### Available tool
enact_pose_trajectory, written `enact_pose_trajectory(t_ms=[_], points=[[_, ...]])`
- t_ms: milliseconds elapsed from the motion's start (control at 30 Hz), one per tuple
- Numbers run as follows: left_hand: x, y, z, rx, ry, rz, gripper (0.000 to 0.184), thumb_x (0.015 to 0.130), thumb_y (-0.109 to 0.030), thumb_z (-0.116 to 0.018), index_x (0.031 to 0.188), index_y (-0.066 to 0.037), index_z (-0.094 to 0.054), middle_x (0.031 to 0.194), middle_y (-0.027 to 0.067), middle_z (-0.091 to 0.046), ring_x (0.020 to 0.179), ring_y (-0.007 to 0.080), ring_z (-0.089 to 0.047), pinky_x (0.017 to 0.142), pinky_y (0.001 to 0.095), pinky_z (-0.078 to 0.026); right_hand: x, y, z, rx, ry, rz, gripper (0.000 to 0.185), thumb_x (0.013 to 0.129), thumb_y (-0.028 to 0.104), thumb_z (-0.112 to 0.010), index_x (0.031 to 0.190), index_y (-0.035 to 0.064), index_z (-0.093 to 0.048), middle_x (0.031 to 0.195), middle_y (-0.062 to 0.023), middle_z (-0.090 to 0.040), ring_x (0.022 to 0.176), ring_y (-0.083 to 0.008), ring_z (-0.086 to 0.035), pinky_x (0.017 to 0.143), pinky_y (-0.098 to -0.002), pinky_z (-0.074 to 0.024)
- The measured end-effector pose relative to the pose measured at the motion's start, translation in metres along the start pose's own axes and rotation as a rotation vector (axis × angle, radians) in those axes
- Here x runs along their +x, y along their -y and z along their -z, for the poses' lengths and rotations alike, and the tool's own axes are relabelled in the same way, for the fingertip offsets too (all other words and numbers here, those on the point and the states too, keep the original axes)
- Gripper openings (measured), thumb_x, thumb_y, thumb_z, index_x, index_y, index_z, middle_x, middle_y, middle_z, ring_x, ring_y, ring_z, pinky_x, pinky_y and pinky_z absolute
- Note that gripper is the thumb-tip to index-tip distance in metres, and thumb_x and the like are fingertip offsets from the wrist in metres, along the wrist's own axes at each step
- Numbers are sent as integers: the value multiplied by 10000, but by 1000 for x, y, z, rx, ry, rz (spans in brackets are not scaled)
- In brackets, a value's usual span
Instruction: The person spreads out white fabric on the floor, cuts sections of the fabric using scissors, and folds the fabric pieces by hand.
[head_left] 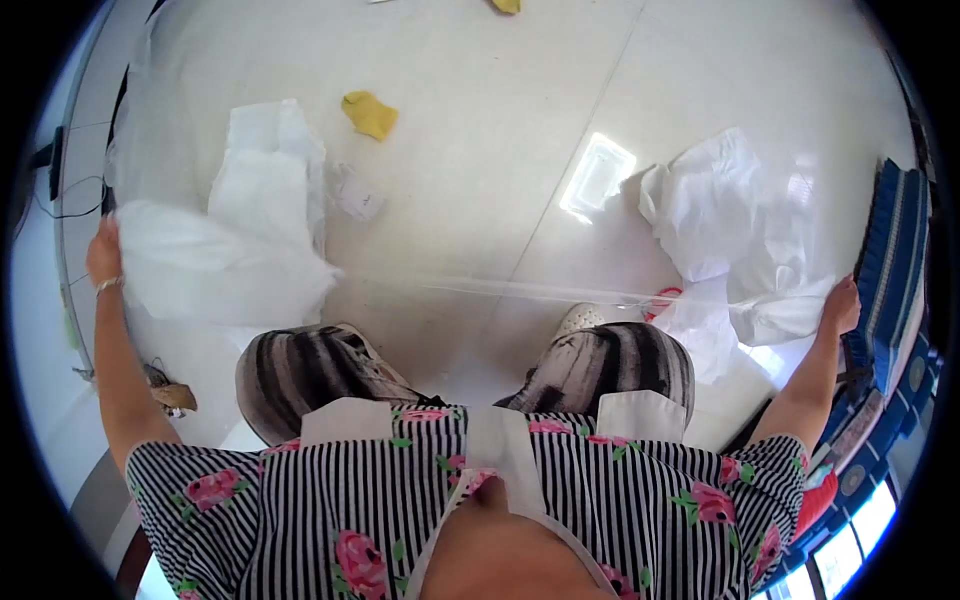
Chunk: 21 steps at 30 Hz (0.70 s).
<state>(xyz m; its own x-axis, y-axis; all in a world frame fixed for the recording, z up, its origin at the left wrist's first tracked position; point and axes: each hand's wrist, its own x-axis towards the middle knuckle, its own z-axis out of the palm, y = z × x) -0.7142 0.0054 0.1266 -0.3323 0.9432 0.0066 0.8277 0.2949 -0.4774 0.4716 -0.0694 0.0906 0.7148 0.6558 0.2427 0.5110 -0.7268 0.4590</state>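
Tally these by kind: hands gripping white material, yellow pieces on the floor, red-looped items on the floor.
Hands gripping white material: 2 (left hand, right hand)
Yellow pieces: 2 (one whole, one cut off by the top edge)
Red-looped item: 1
Total: 5

I'm seeing white on the left sheet (215, 262) and the right sheet (780, 312). Shirt (330, 490): black/white stripes, pink flowers, green leaves. Trousers (295, 375): black, white, grey-brown bands. Floor (470, 150): pale cream. Crumpled scrap (370, 116): mustard yellow. Cushion (885, 265): blue, pale stripes.
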Motion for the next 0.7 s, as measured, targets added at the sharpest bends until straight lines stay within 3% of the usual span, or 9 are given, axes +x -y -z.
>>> enact_pose_trajectory(t_ms=[133, 200, 233, 367, 467, 533, 600, 633, 700], points=[[21, -92, 30, 17, -312, -211, 379, 928, -399, -400, 1033, -97, -604, 729, 195, -614, 683, 377, -585, 613, 467, -464, 9, 58, 9, 115, -114, 59, 418, 934, 414, -328, 1017, 144, -636, 922, -134, -657, 848, -319, -627, 703, -416, -500], [30, -145, 52, -90, -324, -259, 385, 921, -401, -424, 1030, -76, -599, 724, 200, -609, 675, 372, -583, 600, 455, -455, 102, 46, -87, 36, -416, 394, 360, 945, 337, -364, 955, 99, -634, 876, -117, -652, 816, -289, -622, 652, -388, -500], [34, -169, 62, -173, -337, -295, 383, 919, -398, -434, 1020, -67, -597, 720, 201, -606, 671, 371, -580, 593, 450, -450, 57, 84, -15, 158, -437, 271, 330, 950, 283, -382, 864, 74, -624, 810, -103, -646, 779, -264, -619, 620, -370, -496], [32, -269, 85, -421, -279, -528, 347, 909, -362, -480, 1020, -52, -588, 698, 207, -588, 650, 373, -567, 564, 432, -420, 82, 144, 23, 383, -364, 136, 511, 905, 512, -357, 1001, 82, -617, 988, -139, -626, 909, -300, -596, 758, -382, -472], [18, -327, 107, -453, -156, -588, 337, 900, -352, -500, 1051, -64, -587, 726, 205, -596, 673, 377, -567, 586, 426, -430, 62, 175, 42, 425, -652, 193, 532, 831, 586, -474, 1046, 119, -609, 1004, -73, -628, 962, -252, -576, 817, -354, -448], [17, -346, 105, -485, -155, -582, 335, 891, -356, -515, 1055, -73, -585, 763, 206, -605, 707, 378, -570, 616, 415, -443, 33, 180, 27, 747, -662, 404, 384, 814, 435, -605, 1050, 132, -605, 986, -40, -623, 895, -218, -588, 787, -345, -456], [23, -372, 90, -556, -247, -609, 332, 881, -365, -528, 1043, -81, -584, 804, 207, -613, 748, 377, -574, 651, 399, -455, -37, 172, -1, 1035, -403, 518, 243, 792, 188, -663, 1014, 115, -599, 919, -55, -629, 753, -192, -585, 677, -310, -472], [35, -372, 87, -503, -164, -589, 310, 862, -345, -568, 1039, -90, -579, 907, 198, -623, 828, 352, -594, 705, 380, -463, -101, 172, 27, 1238, -210, 535, 170, 806, 150, -633, 966, 96, -615, 844, -69, -633, 701, -201, -585, 629, -313, -471], [31, -377, 79, -724, -293, -766, 295, 835, -287, -612, 1064, -107, -568, 826, 155, -613, 753, 295, -593, 695, 358, -457, -198, 146, -19, 1082, 108, 524, 130, 801, 186, -631, 841, 63, -634, 742, -115, -622, 637, -228, -583, 607, -338, -465]])
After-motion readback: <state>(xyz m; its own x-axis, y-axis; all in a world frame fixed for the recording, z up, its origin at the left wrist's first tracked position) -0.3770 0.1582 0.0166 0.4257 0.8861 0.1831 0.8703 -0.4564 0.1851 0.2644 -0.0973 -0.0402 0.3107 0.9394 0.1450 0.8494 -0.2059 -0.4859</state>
